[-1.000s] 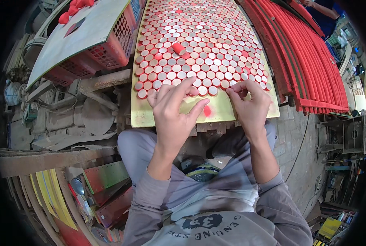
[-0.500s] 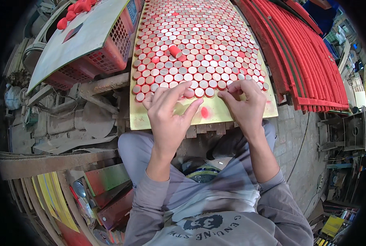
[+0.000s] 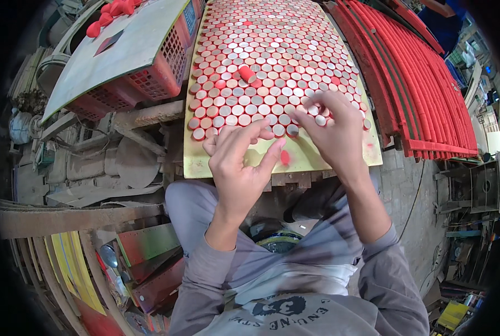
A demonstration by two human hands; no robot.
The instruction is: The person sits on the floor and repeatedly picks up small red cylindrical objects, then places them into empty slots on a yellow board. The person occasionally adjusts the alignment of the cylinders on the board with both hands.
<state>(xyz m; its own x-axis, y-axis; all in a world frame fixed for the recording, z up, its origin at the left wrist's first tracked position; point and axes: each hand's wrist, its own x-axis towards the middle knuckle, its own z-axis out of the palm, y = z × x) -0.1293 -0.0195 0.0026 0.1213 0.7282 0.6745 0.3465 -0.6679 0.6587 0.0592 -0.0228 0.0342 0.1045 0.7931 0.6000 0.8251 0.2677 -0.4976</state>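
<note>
Short round pieces (image 3: 244, 120) with red sides and pale tops stand upright, packed close together over a yellow board (image 3: 208, 159). One red cylinder (image 3: 246, 73) lies tipped on top of the others. My left hand (image 3: 240, 159) hovers at the near edge of the rows, its thumb and forefinger apart with nothing seen between them. Over the near right part of the rows is my right hand (image 3: 339, 131), thumb and forefinger spread, slightly blurred; it hides some pieces beneath. A red paint smudge (image 3: 285, 158) marks the bare front strip of the board.
To the right, long red-painted strips (image 3: 423, 89) lie side by side on a rack. At left, a pale panel (image 3: 121, 56) covers red plastic crates (image 3: 149, 81), with several red pieces (image 3: 113, 11) on it. A wooden rail (image 3: 76, 221) runs low on my left.
My right hand has lifted away from the near edge and moved farther over the rows. The left hand has shifted slightly toward me, and the whole view has moved a little.
</note>
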